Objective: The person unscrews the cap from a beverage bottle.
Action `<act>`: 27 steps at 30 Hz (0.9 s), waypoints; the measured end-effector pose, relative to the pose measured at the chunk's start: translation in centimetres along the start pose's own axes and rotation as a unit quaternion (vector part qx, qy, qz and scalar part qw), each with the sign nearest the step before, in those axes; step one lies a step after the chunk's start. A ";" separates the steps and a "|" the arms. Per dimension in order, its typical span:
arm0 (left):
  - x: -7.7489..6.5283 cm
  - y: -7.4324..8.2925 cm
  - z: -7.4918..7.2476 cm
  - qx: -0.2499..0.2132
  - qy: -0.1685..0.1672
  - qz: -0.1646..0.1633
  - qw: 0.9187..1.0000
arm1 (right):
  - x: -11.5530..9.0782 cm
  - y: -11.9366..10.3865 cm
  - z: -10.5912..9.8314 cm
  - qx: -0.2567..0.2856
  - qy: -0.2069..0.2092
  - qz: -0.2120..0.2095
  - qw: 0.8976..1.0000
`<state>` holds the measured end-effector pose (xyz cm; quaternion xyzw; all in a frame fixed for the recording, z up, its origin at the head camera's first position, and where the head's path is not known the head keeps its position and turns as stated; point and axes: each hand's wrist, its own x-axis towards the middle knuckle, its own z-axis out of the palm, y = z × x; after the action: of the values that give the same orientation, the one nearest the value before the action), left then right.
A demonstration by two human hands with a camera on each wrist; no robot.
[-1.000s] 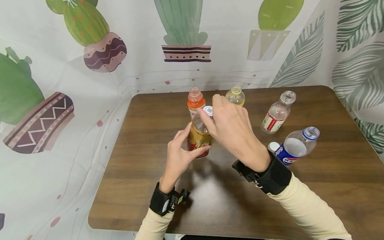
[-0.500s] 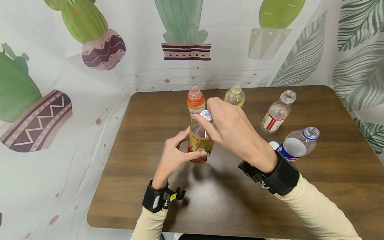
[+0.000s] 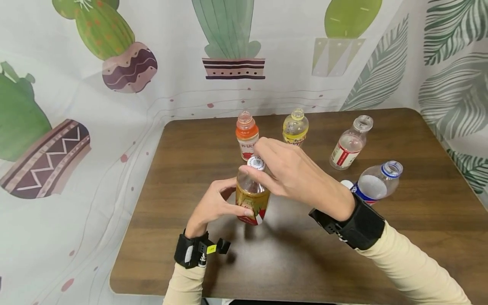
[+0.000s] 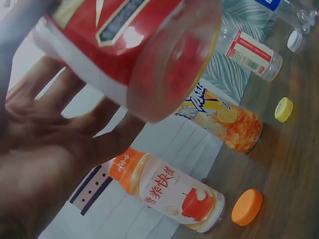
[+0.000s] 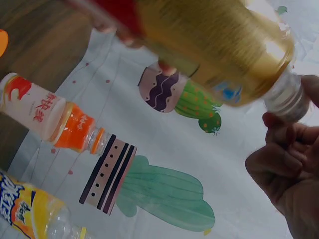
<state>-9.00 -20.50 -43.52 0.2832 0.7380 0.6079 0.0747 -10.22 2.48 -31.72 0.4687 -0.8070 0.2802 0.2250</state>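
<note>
A clear plastic bottle [image 3: 251, 199] with a gold and red label is held upright above the table. My left hand [image 3: 213, 205] grips its lower body, thumb in front and fingers behind. In the left wrist view the bottle's base [image 4: 172, 74] hangs free of the tabletop. On top sits a white cap [image 3: 256, 162], which my right hand [image 3: 293, 169] pinches between thumb and curled fingers. The right wrist view shows these fingers [image 5: 279, 159] at the bottle's neck; whether the cap's thread is loose cannot be seen.
Uncapped bottles stand behind and right: orange-necked [image 3: 248, 137], yellow-necked [image 3: 295, 129], red-and-white-labelled [image 3: 347, 148], and Pepsi [image 3: 377, 182]. Orange [image 4: 247, 206], yellow [image 4: 283, 109] and white [image 4: 294, 41] caps lie near them on the wooden table [image 3: 167, 237]. A cactus-print cloth [image 3: 171, 51] hangs behind.
Both hands have brought the gold-and-red bottle nearer to the body and slightly left. The right hand stays at its cap. The standing bottles have kept their places.
</note>
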 end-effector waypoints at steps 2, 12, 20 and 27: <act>-0.1 -0.2 -0.1 -0.010 -0.022 0.003 1.000 | -0.2 0.0 0.0 0.000 -0.003 -0.013 1.000; 0.2 -0.2 2.0 0.112 0.110 -0.039 0.987 | -0.2 -0.1 -1.2 -0.077 -0.019 0.124 0.989; 1.1 0.3 3.1 0.230 0.244 -0.025 0.942 | 0.9 -1.4 -1.1 -0.148 0.007 0.239 0.960; 1.7 0.6 3.9 0.278 0.283 -0.006 0.918 | 1.4 -1.0 0.3 -0.144 0.011 0.299 0.943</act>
<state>-8.41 -16.28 -43.53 0.1048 0.8691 0.4329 -0.2152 -9.99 0.94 -30.81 0.1650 -0.9394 0.2203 0.2043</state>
